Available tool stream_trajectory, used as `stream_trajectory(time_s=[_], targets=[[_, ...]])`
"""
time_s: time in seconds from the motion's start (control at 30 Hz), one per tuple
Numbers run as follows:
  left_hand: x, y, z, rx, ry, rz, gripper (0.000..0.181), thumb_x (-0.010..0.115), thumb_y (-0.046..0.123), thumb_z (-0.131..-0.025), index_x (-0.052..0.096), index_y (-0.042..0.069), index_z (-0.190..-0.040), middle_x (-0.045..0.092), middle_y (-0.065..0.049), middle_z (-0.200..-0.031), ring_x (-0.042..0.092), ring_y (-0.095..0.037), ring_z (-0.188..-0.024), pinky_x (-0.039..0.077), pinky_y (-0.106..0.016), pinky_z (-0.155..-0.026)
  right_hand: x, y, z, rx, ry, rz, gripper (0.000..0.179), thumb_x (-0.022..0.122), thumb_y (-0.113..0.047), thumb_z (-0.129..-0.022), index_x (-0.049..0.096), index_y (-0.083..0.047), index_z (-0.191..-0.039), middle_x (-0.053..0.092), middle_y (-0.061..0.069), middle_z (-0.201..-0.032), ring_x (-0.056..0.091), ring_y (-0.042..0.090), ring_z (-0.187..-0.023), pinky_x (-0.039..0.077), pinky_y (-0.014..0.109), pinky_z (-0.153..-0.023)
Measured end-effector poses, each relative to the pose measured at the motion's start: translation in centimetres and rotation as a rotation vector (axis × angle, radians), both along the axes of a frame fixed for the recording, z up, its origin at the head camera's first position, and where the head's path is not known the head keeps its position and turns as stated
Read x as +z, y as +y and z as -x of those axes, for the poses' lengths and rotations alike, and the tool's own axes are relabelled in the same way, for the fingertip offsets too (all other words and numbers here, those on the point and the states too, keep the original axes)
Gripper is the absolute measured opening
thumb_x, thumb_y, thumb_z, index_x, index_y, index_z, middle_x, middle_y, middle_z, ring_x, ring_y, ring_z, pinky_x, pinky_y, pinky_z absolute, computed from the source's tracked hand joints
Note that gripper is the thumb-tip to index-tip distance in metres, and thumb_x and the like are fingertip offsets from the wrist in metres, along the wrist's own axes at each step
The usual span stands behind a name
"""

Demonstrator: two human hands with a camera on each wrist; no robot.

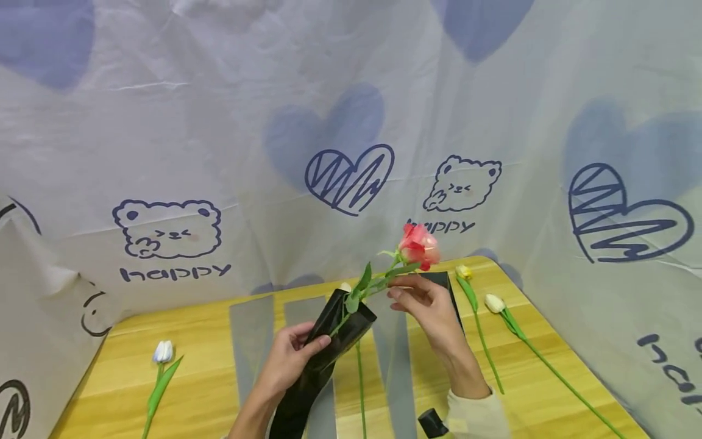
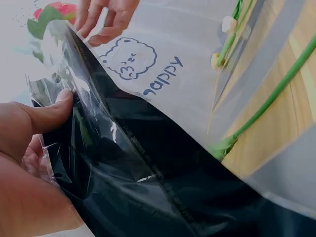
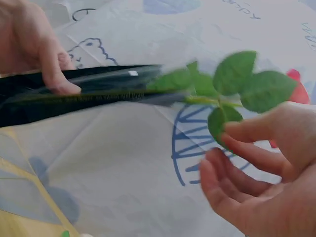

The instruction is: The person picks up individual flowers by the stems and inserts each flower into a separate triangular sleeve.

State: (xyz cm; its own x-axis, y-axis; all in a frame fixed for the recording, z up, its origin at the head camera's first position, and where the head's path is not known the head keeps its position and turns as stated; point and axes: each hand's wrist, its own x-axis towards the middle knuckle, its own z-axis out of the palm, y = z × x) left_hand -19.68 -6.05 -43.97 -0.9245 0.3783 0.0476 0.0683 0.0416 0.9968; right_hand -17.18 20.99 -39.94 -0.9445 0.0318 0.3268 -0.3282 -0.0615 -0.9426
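Note:
My left hand [image 1: 296, 356] grips a black flower sleeve [image 1: 301, 396] with a clear front, thumb in front and fingers behind. A pink-red artificial rose [image 1: 419, 245] leans out of the sleeve's mouth, tilted to the upper right; its lower stem shows through the clear film. Beside the rose's upper leaves, my right hand [image 1: 430, 311] has loosely bent, spread fingers. In the right wrist view, its fingertips overlap the lowest leaf [image 3: 224, 121]. The left wrist view has the sleeve [image 2: 133, 163] running down to the right, the left thumb pressed on its film.
A blue-white tulip [image 1: 163, 352] lies at the left of the wooden table [image 1: 197, 366]. Yellow [image 1: 464, 272] and white [image 1: 495, 303] tulips lie at the right. Grey strips [image 1: 252, 341] cross the table, with a black item [image 1: 439, 279] behind the right hand. Printed cloth hangs around the table.

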Motion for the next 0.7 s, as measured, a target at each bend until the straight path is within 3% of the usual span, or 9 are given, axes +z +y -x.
stream_trajectory(time_s=[0.13, 0.23, 0.3, 0.4, 0.5, 0.57, 0.7], targets=[[-0.1, 0.2, 0.0, -0.052, -0.05, -0.017, 0.029, 0.069, 0.006, -0.098, 0.067, -0.014, -0.119, 0.075, -0.016, -0.099, 0.071, -0.016, -0.084, 0.057, -0.027, -0.074, -0.2, 0.9, 0.2, -0.022, -0.007, 0.185, 0.02, 0.066, -0.001, -0.099, 0.069, -0.002, -0.119, 0.071, 0.006, -0.114, 0.067, 0.016, -0.102, 0.057, 0.035, -0.09], [-0.2, 0.0, 0.0, -0.125, -0.078, -0.018, 0.032, 0.068, 0.009, -0.099, 0.066, -0.013, -0.123, 0.075, -0.014, -0.1, 0.071, -0.017, -0.086, 0.057, -0.029, -0.075, -0.3, 1.2, 0.3, 0.046, 0.031, 0.282, 0.031, 0.063, 0.004, -0.099, 0.072, -0.014, -0.124, 0.071, 0.003, -0.122, 0.065, 0.017, -0.115, 0.053, 0.035, -0.098], [-0.3, -0.3, 0.0, -0.168, -0.093, -0.013, 0.035, 0.068, 0.011, -0.1, 0.065, -0.012, -0.126, 0.075, -0.012, -0.101, 0.071, -0.018, -0.087, 0.057, -0.03, -0.075, -0.4, 1.3, 0.4, 0.114, 0.08, 0.328, 0.039, 0.062, 0.006, -0.099, 0.069, -0.013, -0.133, 0.068, 0.006, -0.131, 0.061, 0.02, -0.124, 0.049, 0.036, -0.104], [-0.2, -1.2, -0.2, -0.207, -0.101, -0.003, 0.038, 0.066, 0.012, -0.101, 0.062, -0.013, -0.129, 0.075, -0.012, -0.104, 0.071, -0.017, -0.09, 0.057, -0.03, -0.077, -0.3, 0.9, 0.8, 0.243, 0.146, 0.35, 0.053, 0.063, 0.006, -0.098, 0.055, -0.011, -0.147, 0.061, 0.01, -0.142, 0.055, 0.025, -0.134, 0.04, 0.04, -0.111], [0.0, -1.7, -0.2, -0.228, -0.098, 0.015, 0.039, 0.066, 0.014, -0.102, 0.062, -0.013, -0.129, 0.075, -0.012, -0.105, 0.071, -0.016, -0.09, 0.057, -0.029, -0.078, -0.1, 0.9, 0.9, 0.319, 0.164, 0.338, 0.065, 0.067, 0.003, -0.096, 0.044, -0.016, -0.155, 0.058, 0.012, -0.144, 0.054, 0.028, -0.134, 0.036, 0.044, -0.114], [0.2, -1.6, -0.2, -0.236, -0.082, 0.032, 0.039, 0.068, 0.016, -0.101, 0.063, -0.012, -0.128, 0.075, -0.011, -0.105, 0.07, -0.016, -0.088, 0.056, -0.029, -0.078, 0.0, 1.0, 0.7, 0.322, 0.168, 0.329, 0.066, 0.068, 0.001, -0.096, 0.042, -0.016, -0.154, 0.06, 0.011, -0.141, 0.054, 0.028, -0.133, 0.036, 0.045, -0.115], [0.5, -0.5, -0.3, -0.228, -0.025, 0.084, 0.043, 0.072, 0.019, -0.098, 0.064, -0.009, -0.128, 0.074, -0.015, -0.108, 0.071, -0.024, -0.09, 0.057, -0.032, -0.078, 0.3, 1.5, -0.3, 0.246, 0.144, 0.323, 0.07, 0.067, 0.004, -0.096, 0.038, -0.019, -0.157, 0.066, 0.005, -0.134, 0.057, 0.023, -0.13, 0.04, 0.04, -0.112]])
